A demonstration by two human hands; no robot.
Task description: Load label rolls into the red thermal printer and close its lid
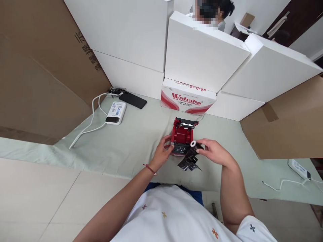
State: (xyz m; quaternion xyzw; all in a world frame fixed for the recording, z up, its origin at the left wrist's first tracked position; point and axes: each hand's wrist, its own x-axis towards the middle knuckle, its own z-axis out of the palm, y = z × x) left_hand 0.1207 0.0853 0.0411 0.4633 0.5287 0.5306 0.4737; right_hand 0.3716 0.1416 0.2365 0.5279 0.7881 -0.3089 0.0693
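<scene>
A small red printer (182, 136) with its lid open stands on the pale green cloth (131, 141) in front of me. My left hand (163, 152) grips the printer's left front corner, fingers curled against it. My right hand (213, 152) pinches a small roll with a white core (193, 144), wrapped in crinkled black film (189, 160) that hangs down beside the printer's right front corner.
A white power bank (116, 113) with a white cable, a black phone (133, 100) and keys lie at the back left. White boxes and a red-and-white Wahaha carton (188, 97) wall the back; brown cardboard stands left and right. A power strip (299, 168) lies far right. Another person sits behind the boxes.
</scene>
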